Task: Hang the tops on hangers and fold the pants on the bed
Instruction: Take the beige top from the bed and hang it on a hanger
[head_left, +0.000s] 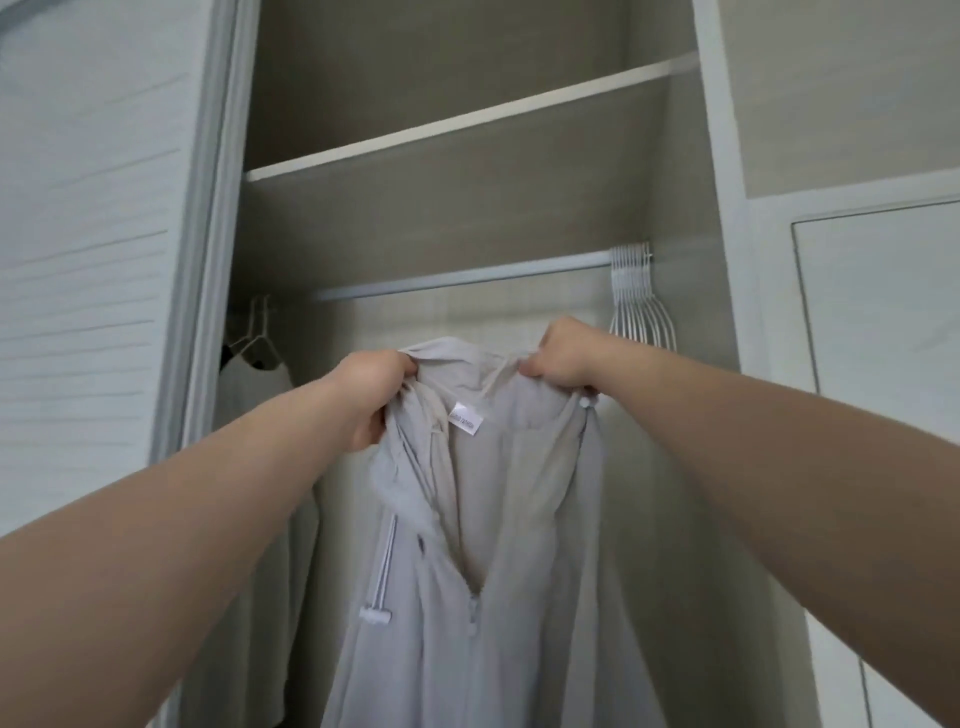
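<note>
Open wardrobe (467, 218), beige inside, white shelf (467, 122) above a metal rail (457, 275). Slatted door (88, 260) left, flat white panel (878, 312) right.

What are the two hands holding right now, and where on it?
Both hold one light grey zip jacket: the left hand grips the left end of its collar, the right hand the right end.

We see a long bare stretch in the middle of the silver metal closet rail (467, 274). A bunch of thin white wire hangers (638, 296) crowds its right end. A pale top on a white hanger (255, 382) fills the left end. The light grey zip jacket (524, 519) blocks the room below.
</note>
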